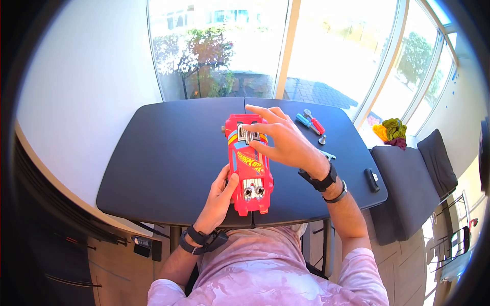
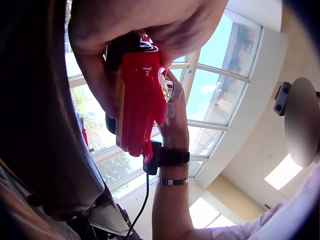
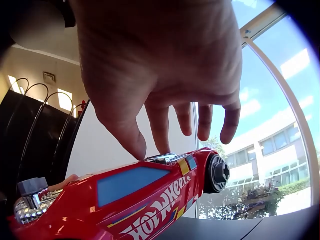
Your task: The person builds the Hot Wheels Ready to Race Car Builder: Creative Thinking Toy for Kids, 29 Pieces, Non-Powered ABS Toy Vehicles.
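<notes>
A red Hot Wheels toy car (image 1: 250,168) is held up above the near edge of the table. My left hand (image 1: 219,196) grips its left side near the end closest to me, with the thumb along the top. My right hand (image 1: 288,133) comes over the far end. Its thumb and index finger pinch a chrome engine piece (image 1: 248,133) on top of the car; the other fingers stretch out. In the right wrist view a black wheel (image 3: 218,173) shows at the far end. Chrome parts with two dark bolt heads (image 1: 254,190) sit at the near end.
On the dark table (image 1: 168,158), at the back right, lie a blue-handled tool (image 1: 305,121), a red-handled tool (image 1: 317,125) and a small bolt-like part (image 1: 322,139). A black case (image 1: 371,180) lies at the right edge. A grey bench (image 1: 408,188) with coloured cloths (image 1: 393,131) stands beyond.
</notes>
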### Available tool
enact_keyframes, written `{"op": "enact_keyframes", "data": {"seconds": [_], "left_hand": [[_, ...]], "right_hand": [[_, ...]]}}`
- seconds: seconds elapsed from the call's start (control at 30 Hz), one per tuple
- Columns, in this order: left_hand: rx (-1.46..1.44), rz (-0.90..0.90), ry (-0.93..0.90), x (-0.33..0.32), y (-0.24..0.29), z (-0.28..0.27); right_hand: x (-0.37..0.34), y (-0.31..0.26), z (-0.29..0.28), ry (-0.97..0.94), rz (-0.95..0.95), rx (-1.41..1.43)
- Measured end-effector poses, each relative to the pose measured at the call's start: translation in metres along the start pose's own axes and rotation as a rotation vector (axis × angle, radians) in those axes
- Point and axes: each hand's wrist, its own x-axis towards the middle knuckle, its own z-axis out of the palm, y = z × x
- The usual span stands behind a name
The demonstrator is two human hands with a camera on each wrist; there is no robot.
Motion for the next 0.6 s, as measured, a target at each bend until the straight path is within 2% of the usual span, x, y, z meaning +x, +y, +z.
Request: {"op": "enact_keyframes", "data": {"seconds": [0.2,0.3,0.4,0.5,0.6], "left_hand": [[0.007,0.010,-0.017,0.000,0.000,0.000],[0.021,0.022,-0.031,0.000,0.001,0.001],[0.053,0.037,-0.046,-0.002,0.002,0.000],[0.084,0.042,-0.070,-0.003,0.003,0.000],[0.107,0.037,-0.071,-0.004,0.004,0.001]], "right_hand": [[0.000,0.017,0.009,0.080,0.010,0.058],[-0.001,0.020,0.013,0.148,0.140,0.229],[0.000,0.024,0.011,-0.003,0.399,0.723],[0.000,0.030,0.019,-0.061,0.482,0.978],[0.000,0.019,0.016,0.000,0.575,1.040]]}}
